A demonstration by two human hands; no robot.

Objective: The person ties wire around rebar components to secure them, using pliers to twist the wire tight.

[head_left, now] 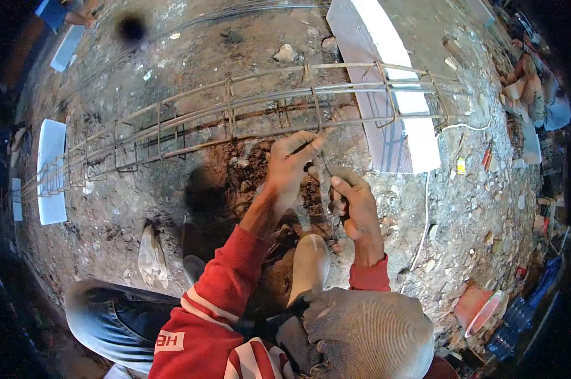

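Brown and grey steel rods, tied with square hoops into a long, slender cage, stretch across the head view in front of us, from the far left to the right of centre. Our left hand is at the near long rod of this cage, beside one of the hoops, its thumb and forefinger pinched on a thin, dark metal wire. The wire runs down from there to our right hand, which sits slightly lower and to the right, its fingers curled and its grip closed on the wire. We cannot tell whether the left fingertips also touch the rod.

Towards its right end, the cage crosses a large white rectangular block; towards its far left end it crosses a smaller white block. Bare, stony brown ground spreads beneath us, and a thin white cord winds over it to the right of our hands. Beyond the cord we see a small yellow object, and lower down, a red bucket tipped on its side. Our sleeves are red, the left one striped with white, and a pale boot is planted below our hands. At the upper right edge, we make out another person, well apart from our hands.
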